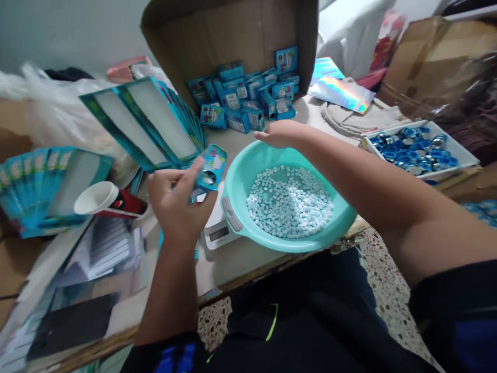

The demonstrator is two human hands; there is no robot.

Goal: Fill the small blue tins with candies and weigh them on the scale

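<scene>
My left hand (174, 197) is closed around a small blue printed box (212, 168), fingers and thumb on its sides, left of the basin. A dark round spot shows on the box's face. My right hand (281, 133) reaches over the far rim of the turquoise plastic basin (256, 238), fingers stretched out and nothing visible in them. Inside the basin lie many small white and pale blue tablets (306, 207). Just beyond my right hand, several similar blue boxes (233, 98) are heaped in a tipped cardboard box (229, 31).
A white scale (217, 235) sits partly under the basin's left side. Folded blue cartons (155, 119) stand behind my left hand. A red paper cup (120, 202) lies tilted at left. At right, a white tray (458, 166) holds blue and silver caps (411, 147).
</scene>
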